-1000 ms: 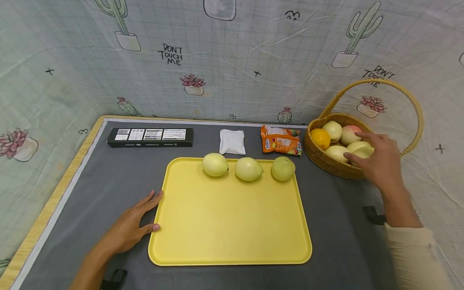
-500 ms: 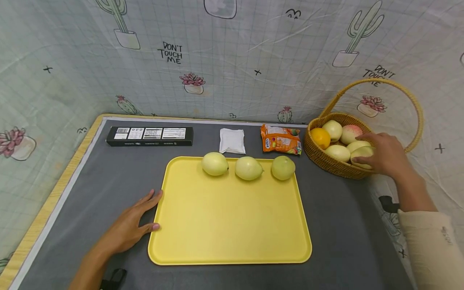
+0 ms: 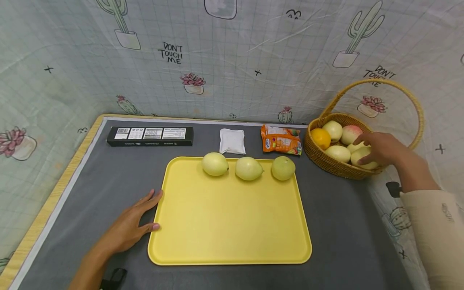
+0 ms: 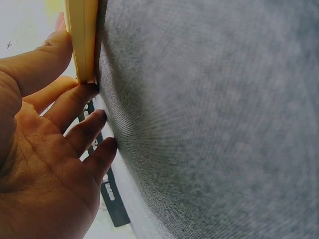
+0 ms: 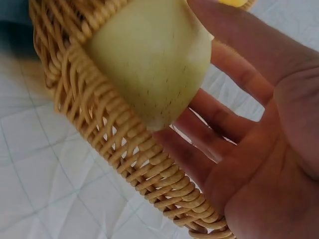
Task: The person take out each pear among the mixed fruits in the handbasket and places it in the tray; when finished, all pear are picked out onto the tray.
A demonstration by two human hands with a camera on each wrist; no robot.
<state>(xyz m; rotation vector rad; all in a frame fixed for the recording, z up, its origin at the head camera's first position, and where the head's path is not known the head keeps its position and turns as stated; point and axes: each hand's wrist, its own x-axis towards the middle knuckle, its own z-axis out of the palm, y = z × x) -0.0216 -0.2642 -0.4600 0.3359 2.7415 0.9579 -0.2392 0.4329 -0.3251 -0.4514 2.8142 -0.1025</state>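
Observation:
In the head view my left hand (image 3: 127, 227) rests at the left edge of a yellow tray (image 3: 232, 225). Its thumb and fingertips touch the tray's rim, and the fingers are nearly straight. My right hand (image 3: 386, 151) reaches into a wicker basket (image 3: 337, 171) at the far right. Thumb and fingers curl round a pale green pear-like fruit (image 5: 154, 64) by the basket's wall, partly covered by the hand. On the tray's far edge lie two pale oval fruits (image 3: 215, 164) and a rounder green fruit (image 3: 283, 168).
Also in the basket are an orange (image 3: 320, 138), a reddish peach (image 3: 351, 134) and several pale fruits. Behind the tray lie a black box (image 3: 150, 137), a white packet (image 3: 232, 141) and an orange snack bag (image 3: 281, 140). The basket's tall handle (image 3: 417, 108) arches above.
My right hand has shifted right within the basket and closed in around the nearest pale fruit. The left hand and the tray stay where they were.

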